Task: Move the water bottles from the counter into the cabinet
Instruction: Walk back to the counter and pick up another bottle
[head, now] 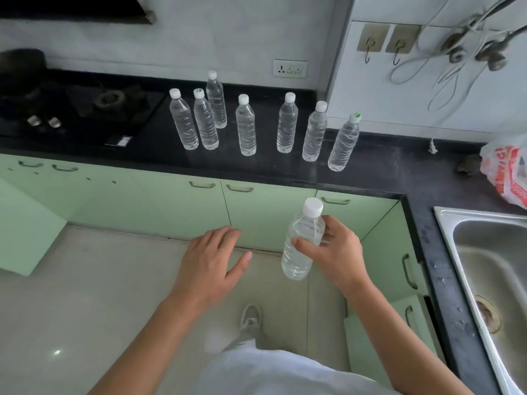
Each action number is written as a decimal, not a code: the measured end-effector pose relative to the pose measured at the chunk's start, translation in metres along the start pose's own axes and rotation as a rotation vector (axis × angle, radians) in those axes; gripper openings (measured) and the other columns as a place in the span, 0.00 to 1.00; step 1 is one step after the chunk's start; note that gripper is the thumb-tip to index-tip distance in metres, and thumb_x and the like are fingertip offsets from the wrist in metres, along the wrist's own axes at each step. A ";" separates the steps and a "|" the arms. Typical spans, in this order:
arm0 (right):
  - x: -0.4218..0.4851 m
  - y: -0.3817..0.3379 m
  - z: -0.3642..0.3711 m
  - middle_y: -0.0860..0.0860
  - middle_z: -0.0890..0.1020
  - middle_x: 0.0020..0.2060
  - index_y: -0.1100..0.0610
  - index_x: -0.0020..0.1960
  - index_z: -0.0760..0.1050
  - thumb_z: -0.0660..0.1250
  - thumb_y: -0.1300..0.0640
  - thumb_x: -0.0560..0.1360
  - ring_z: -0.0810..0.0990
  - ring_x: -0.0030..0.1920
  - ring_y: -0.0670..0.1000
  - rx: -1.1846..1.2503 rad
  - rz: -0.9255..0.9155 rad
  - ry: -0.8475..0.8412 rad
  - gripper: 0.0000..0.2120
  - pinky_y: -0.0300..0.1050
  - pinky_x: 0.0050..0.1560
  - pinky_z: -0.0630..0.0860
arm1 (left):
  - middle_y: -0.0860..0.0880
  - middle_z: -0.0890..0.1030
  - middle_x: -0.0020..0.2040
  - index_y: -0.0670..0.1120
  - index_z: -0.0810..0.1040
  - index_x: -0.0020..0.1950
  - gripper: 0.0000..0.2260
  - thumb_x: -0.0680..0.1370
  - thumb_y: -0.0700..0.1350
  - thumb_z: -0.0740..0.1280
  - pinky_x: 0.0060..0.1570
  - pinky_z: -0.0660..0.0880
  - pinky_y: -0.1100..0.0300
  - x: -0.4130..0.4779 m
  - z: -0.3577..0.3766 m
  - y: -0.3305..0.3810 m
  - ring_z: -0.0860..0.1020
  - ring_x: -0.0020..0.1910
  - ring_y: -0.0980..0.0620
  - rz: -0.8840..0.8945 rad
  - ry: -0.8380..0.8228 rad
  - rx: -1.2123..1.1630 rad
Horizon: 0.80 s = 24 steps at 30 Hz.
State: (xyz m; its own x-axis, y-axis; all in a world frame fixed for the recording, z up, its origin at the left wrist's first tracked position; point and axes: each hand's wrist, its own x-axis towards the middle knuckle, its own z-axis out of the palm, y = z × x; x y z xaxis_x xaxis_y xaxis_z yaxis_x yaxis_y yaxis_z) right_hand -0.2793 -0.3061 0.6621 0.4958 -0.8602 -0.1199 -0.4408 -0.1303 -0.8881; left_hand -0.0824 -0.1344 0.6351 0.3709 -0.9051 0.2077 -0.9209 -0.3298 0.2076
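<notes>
Head view: the right hand (333, 252) grips a bottle (305, 225) about its middle, thumb in front and fingers curled behind. The bottle is upright with a slight tilt, held over the floor before the cabinet doors (265, 215) (the two nearest are shut, handles at the top). The left hand (214, 258) hangs near it, fingers straight and spread, holding nothing. A row (245, 129) of seven more bottles stands on the counter (256, 166), back from its front edge, one behind the rest. A stove (108, 106) is at the counter's left end; a sink (490, 266) and a plastic bag (507, 172) are on its right arm.
</notes>
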 end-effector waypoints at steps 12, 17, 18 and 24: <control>0.075 0.002 -0.003 0.37 0.86 0.43 0.46 0.47 0.80 0.81 0.49 0.63 0.85 0.45 0.39 0.000 0.107 0.198 0.16 0.53 0.53 0.82 | 0.47 0.79 0.63 0.43 0.77 0.66 0.25 0.82 0.60 0.56 0.55 0.76 0.48 0.144 0.044 -0.025 0.79 0.59 0.43 0.185 -0.067 -0.124; 0.093 0.011 -0.026 0.38 0.86 0.43 0.45 0.48 0.80 0.81 0.47 0.62 0.85 0.46 0.40 0.001 0.172 0.294 0.16 0.54 0.53 0.82 | 0.47 0.80 0.62 0.42 0.78 0.65 0.25 0.82 0.60 0.56 0.54 0.76 0.48 0.209 0.056 -0.006 0.79 0.58 0.43 0.319 -0.075 -0.124; 0.097 0.012 -0.030 0.38 0.86 0.43 0.45 0.47 0.80 0.80 0.45 0.62 0.85 0.46 0.40 -0.001 0.178 0.310 0.17 0.54 0.53 0.82 | 0.47 0.80 0.62 0.43 0.78 0.65 0.26 0.82 0.60 0.56 0.54 0.76 0.48 0.219 0.058 -0.003 0.79 0.58 0.43 0.335 -0.079 -0.119; 0.141 0.027 -0.046 0.36 0.86 0.43 0.44 0.49 0.80 0.80 0.44 0.62 0.85 0.46 0.39 -0.025 0.201 0.304 0.18 0.53 0.53 0.82 | 0.47 0.80 0.62 0.43 0.78 0.66 0.25 0.82 0.60 0.55 0.53 0.76 0.48 0.271 0.075 0.005 0.79 0.57 0.44 0.310 -0.080 -0.095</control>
State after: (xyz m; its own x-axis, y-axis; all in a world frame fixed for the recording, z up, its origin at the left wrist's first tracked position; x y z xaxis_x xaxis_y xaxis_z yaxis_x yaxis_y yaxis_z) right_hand -0.2558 -0.4540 0.6418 0.1539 -0.9766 -0.1503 -0.5267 0.0476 -0.8487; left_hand 0.0040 -0.4013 0.6204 0.0605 -0.9778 0.2005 -0.9719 -0.0119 0.2353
